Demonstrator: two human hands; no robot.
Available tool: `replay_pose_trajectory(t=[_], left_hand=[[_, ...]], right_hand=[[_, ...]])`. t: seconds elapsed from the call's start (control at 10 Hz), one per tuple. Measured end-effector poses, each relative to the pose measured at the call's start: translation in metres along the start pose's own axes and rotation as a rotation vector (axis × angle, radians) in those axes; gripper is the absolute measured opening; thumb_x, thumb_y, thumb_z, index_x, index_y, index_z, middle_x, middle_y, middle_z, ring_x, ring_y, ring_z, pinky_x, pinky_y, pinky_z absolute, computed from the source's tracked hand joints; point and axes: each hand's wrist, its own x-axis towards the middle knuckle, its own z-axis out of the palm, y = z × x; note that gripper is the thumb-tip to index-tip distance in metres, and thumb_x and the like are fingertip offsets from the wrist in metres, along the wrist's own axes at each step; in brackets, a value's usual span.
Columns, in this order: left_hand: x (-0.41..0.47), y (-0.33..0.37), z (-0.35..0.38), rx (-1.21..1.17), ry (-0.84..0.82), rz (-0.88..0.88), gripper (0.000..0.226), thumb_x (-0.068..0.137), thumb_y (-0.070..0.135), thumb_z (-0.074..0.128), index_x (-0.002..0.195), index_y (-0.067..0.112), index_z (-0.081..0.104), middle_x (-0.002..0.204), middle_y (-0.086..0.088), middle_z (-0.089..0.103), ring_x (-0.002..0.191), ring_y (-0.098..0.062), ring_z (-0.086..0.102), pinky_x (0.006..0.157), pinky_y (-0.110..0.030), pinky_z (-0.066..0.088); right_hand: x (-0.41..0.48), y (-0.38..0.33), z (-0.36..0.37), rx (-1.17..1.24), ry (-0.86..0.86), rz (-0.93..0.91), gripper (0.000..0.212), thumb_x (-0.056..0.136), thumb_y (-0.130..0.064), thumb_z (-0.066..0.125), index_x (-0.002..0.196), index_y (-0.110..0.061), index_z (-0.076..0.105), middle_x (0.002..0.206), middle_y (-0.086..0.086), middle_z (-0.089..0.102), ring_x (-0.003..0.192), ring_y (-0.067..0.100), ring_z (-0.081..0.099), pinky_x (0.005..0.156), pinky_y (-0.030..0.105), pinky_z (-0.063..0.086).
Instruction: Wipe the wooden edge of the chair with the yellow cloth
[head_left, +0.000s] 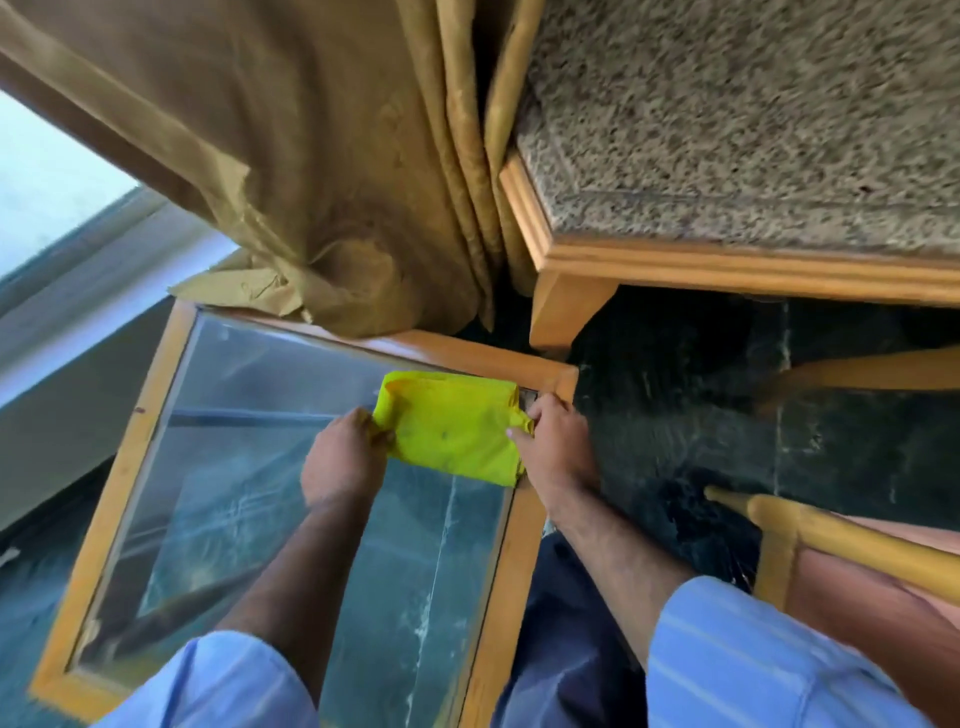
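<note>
Sleeves (753, 660) of pale blue stripe fill the bottom of my view, one on each forearm. Past them I see both hands on the yellow cloth (452, 423), which is folded into a rough rectangle with its long axis running left to right, tilted a little so the right end sits nearer the table's far right corner. It is over the glass top of the table (291, 467), near the wooden frame (519, 551) at that corner; motion blur keeps me from saying whether it rests flat on the glass or is lifted slightly.

My left hand (340, 460) pinches the cloth's left edge, fingers curled closed on the fabric. My right hand (558, 441) grips the right edge, thumb across the top of the cloth and fingers tucked behind it, right beside the frame corner.

To the right, well apart from the cloth, stands a chair (852, 561) with a yellow wooden rail and pinkish upholstery, over the dark marbled floor (675, 415). Farther off, a golden curtain (311, 182) drapes onto the table's far edge, and a speckled stone-topped piece with wooden trim (727, 156) stands at upper right.
</note>
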Motion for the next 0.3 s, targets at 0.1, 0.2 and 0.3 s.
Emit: replay_pose_trajectory(t=[0.1, 0.2, 0.3], left_hand=[[0.004, -0.001, -0.004, 0.197, -0.015, 0.101, 0.018, 0.097, 0.028, 0.066, 0.107, 0.014, 0.062, 0.118, -0.018, 0.07, 0.113, -0.041, 0.065, 0.074, -0.043, 0.048], [-0.001, 0.004, -0.018, 0.277, 0.041, 0.174, 0.07, 0.1, 0.043, 0.06, 0.155, 0.006, 0.036, 0.163, -0.019, 0.042, 0.153, -0.036, 0.036, 0.12, -0.054, 0.036], [-0.018, 0.007, -0.034, 0.243, 0.104, 0.31, 0.087, 0.102, 0.059, 0.044, 0.164, 0.003, 0.02, 0.175, -0.015, 0.022, 0.162, -0.033, 0.018, 0.129, -0.053, 0.016]], right_hand=[[0.0, -0.002, -0.006, -0.148, 0.053, -0.037, 0.06, 0.081, -0.037, 0.086, 0.123, -0.006, 0.057, 0.131, 0.017, 0.064, 0.123, 0.036, 0.058, 0.096, 0.043, 0.05], [-0.02, -0.013, -0.015, -0.386, 0.106, -0.276, 0.077, 0.092, -0.052, 0.069, 0.15, -0.01, 0.04, 0.16, 0.016, 0.043, 0.154, 0.033, 0.033, 0.121, 0.047, 0.034], [-0.042, -0.026, -0.019, -0.42, 0.015, -0.505, 0.086, 0.102, -0.054, 0.052, 0.165, -0.007, 0.015, 0.175, 0.013, 0.017, 0.164, 0.027, 0.009, 0.133, 0.048, 0.016]])
